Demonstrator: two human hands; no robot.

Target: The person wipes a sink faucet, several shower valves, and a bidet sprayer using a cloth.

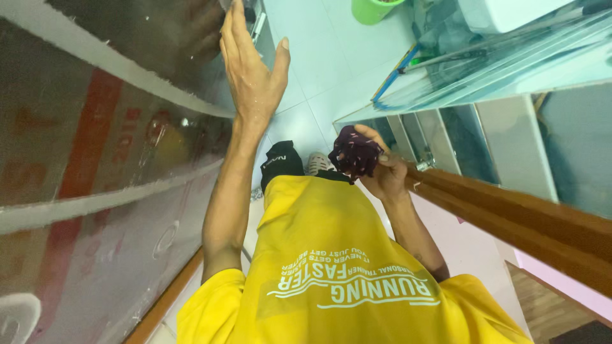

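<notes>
Two bare hands in view, both the wearer's own. Left hand point(253, 70) stretched forward, fingers straight and together, thumb spread, palm flat against one glass door point(115, 146) with red lettering and pale horizontal bands; nothing gripped. Right hand point(386, 175) curled closed around one dark purple cloth point(355, 151), bunched into a ball and flecked with pale specks, held just above one brown wooden rail point(510, 216), beside the glass display counter point(484, 70). One yellow shirt point(331, 255) below, white print across it. One sandalled foot point(317, 163) on pale floor tiles point(325, 57). One green bucket point(373, 9) at the top edge, partly cut off.
</notes>
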